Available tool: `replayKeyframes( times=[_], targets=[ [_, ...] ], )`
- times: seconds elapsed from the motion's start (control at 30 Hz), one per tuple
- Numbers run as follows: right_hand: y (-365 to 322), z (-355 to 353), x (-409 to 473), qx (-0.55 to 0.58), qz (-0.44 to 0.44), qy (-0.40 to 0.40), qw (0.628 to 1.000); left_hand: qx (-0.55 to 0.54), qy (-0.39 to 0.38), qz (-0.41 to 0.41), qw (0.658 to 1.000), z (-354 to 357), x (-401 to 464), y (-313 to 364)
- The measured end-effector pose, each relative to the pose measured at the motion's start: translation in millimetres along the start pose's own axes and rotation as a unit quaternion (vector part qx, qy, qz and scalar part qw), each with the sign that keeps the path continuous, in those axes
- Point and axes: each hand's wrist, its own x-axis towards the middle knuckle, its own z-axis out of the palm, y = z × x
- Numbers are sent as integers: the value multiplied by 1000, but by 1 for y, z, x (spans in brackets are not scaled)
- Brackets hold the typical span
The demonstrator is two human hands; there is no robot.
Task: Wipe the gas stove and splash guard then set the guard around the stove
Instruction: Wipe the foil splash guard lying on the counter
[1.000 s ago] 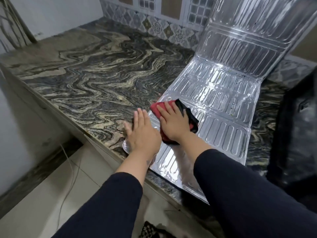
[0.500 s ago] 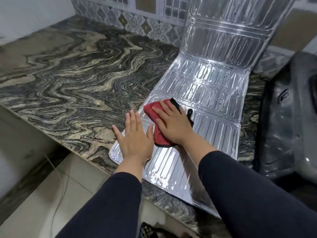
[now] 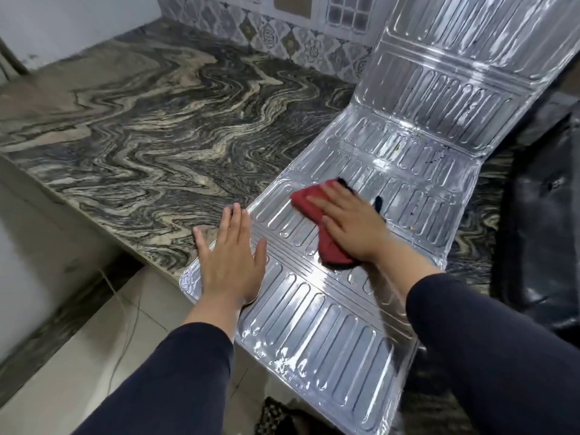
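Note:
A ribbed silver foil splash guard (image 3: 408, 158) lies unfolded across the marble counter, its far panel leaning up against the tiled wall and its near panel hanging past the counter's front edge. My right hand (image 3: 351, 227) presses flat on a red and black cloth (image 3: 317, 208) in the middle of the guard. My left hand (image 3: 232, 259) lies flat, fingers spread, on the guard's left edge, partly on the counter. At the right edge a dark glossy surface (image 3: 546, 215) shows, likely the gas stove.
The swirled grey and cream marble counter (image 3: 157, 127) stretches to the left and back. A patterned tile wall (image 3: 282, 36) runs behind it. Below the counter edge are pale floor tiles (image 3: 94, 356) with a thin cable, and a dark mat (image 3: 282, 419) near my feet.
The view has shifted left and closer. My right hand slid the cloth further up and right along the guard. The left hand stayed flat on the guard's left edge.

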Motion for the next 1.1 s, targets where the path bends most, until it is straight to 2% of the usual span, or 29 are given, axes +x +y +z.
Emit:
replayKeyframes(
  times=[0.07, 0.13, 0.27, 0.37, 0.47, 0.6, 0.73, 0.9, 1.0, 1.1],
  targets=[
    [25, -5, 2, -10, 86, -8, 996, -1, -3, 1, 1000, 1, 0, 0],
    [34, -8, 4, -9, 135, -12, 991, 2, -12, 4, 1000, 0, 0, 0],
    [9, -4, 5, 5, 157, -8, 987, 40, -43, -5, 998, -12, 9, -13],
    [-13, 0, 4, 28, 164, 4, 986, 37, -35, -35, 998, -22, 19, -14],
    [-28, 4, 4, 28, 159, 15, 987, 6, -14, -9, 1000, -23, 37, 12],
    [-31, 7, 0, 21, 119, 28, 992, -46, -39, 18, 998, -16, 69, 47],
    [-29, 6, 7, 37, 64, 32, 997, -40, -26, 16, 999, -6, 79, 50],
    [-33, 9, 59, 59, 31, 14, 998, -39, -9, 14, 999, -3, 80, 51],
    [-4, 4, 91, 42, 15, 27, 999, -35, 7, 18, 999, -1, 79, 49],
    [46, -5, 129, 24, 35, 28, 999, -30, 2, 9, 1000, 1, 79, 48]
  ],
)
